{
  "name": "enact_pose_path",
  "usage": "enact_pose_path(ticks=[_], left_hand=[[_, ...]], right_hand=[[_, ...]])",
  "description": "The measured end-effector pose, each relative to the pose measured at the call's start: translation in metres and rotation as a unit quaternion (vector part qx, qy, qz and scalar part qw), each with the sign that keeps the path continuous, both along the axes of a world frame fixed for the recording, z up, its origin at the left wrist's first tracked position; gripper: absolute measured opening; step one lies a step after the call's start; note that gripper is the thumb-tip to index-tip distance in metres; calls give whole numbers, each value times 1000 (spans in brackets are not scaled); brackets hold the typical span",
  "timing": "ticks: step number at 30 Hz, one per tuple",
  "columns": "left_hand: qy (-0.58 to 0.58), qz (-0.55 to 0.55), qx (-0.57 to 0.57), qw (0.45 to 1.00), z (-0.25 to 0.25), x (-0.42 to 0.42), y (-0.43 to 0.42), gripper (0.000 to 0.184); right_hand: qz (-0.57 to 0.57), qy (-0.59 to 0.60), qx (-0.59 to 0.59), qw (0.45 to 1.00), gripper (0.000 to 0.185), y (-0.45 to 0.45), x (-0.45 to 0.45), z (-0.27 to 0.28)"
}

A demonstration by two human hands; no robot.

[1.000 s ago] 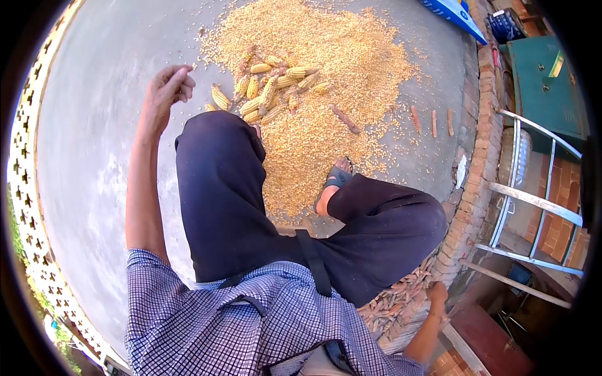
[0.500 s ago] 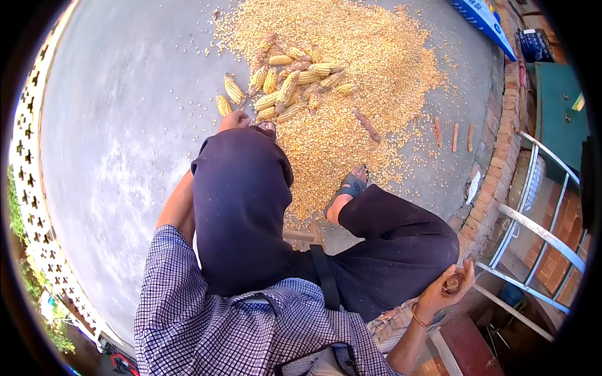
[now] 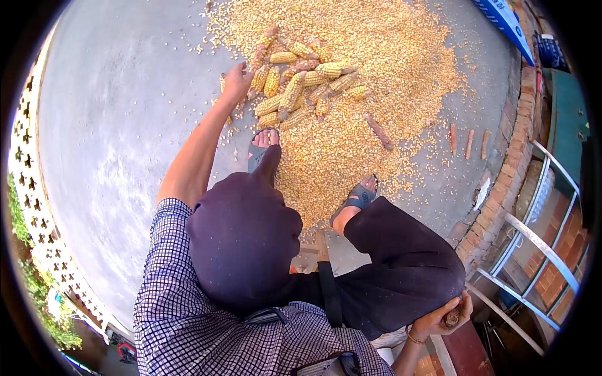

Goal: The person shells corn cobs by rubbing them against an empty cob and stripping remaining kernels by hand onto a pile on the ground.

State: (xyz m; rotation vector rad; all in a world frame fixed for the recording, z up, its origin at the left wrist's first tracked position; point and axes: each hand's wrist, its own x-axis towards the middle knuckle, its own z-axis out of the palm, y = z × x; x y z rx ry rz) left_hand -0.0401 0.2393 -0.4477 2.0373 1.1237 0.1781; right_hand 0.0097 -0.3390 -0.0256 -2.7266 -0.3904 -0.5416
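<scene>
My left hand (image 3: 238, 81) reaches to the left edge of a heap of corn cobs (image 3: 291, 91); its fingertips are partly hidden at the cobs, so a grip cannot be made out. The cobs, mostly with yellow kernels, lie on a wide spread of loose kernels (image 3: 401, 56). Beside my right knee, my right hand (image 3: 446, 316) is wrapped round a brown, round-ended object (image 3: 451, 319) that looks like a cob. A reddish bare cob (image 3: 378, 131) rests on the kernels, right of the heap.
My sandalled feet stand at the kernels' near edge. Several bare cobs (image 3: 469, 144) lie on the grey floor (image 3: 106, 125) at the right. Further right are a brick edging (image 3: 511, 156), a metal ladder-like frame (image 3: 544, 241) and a green cabinet (image 3: 567, 119). A blue packet (image 3: 505, 25) lies at the top right.
My left hand has moved from beside my left knee up to the cobs. My right hand has risen from the cob pile behind my right leg with the brown object. My left knee has shifted.
</scene>
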Motion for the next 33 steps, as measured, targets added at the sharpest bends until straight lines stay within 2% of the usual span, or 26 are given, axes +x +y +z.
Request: enact_pose_path(ticks=[2, 3, 6, 8, 12, 15, 20, 21, 22, 24, 26, 28, 31, 33], left_hand=[[-42, -2, 39, 998, -18, 9, 5, 54], [4, -12, 14, 1000, -20, 16, 9, 60], [50, -45, -33, 997, -18, 33, 17, 59], [73, -13, -48, 996, -9, 44, 17, 54], [97, 4, -32, 995, -26, 49, 19, 39], [73, 59, 21, 995, -32, 48, 11, 32], [-14, 49, 22, 998, -8, 46, 7, 33], [-32, 45, 11, 998, 3, 45, 4, 32], [-91, 82, -122, 985, 13, 44, 3, 31], [-201, 142, -371, 895, 40, 37, 11, 29], [-266, 124, -412, 863, 79, 31, 11, 29], [-349, 89, -432, 827, 161, 25, 2, 30], [-418, -27, -493, 763, 261, 27, -27, 28], [-437, -67, -501, 744, 325, 25, -52, 28]], right_hand=[[16, -5, -10, 1000, 20, 2, 2, 1], [3, 6, 3, 1000, 19, -1, 2, 2], [-36, 19, 0, 999, 18, 7, 2, 2], [-30, 20, -10, 999, 19, 4, 4, 2], [-29, 20, 3, 999, 19, 8, 6, 0], [-25, 12, -1, 1000, 19, 12, 7, 0], [-12, 14, -4, 1000, 19, 14, 8, 0], [-13, 15, -17, 1000, 19, 14, 7, 3], [-2, 6, -5, 1000, 19, 11, 8, 2], [23, -13, 29, 999, 19, 4, 9, -5], [16, 5, 25, 1000, 21, 3, 8, -4], [11, 14, 52, 999, 22, 2, 4, -2], [31, 13, 93, 995, 23, -1, 4, -7], [7, 19, 96, 995, 20, 0, 6, -4]])
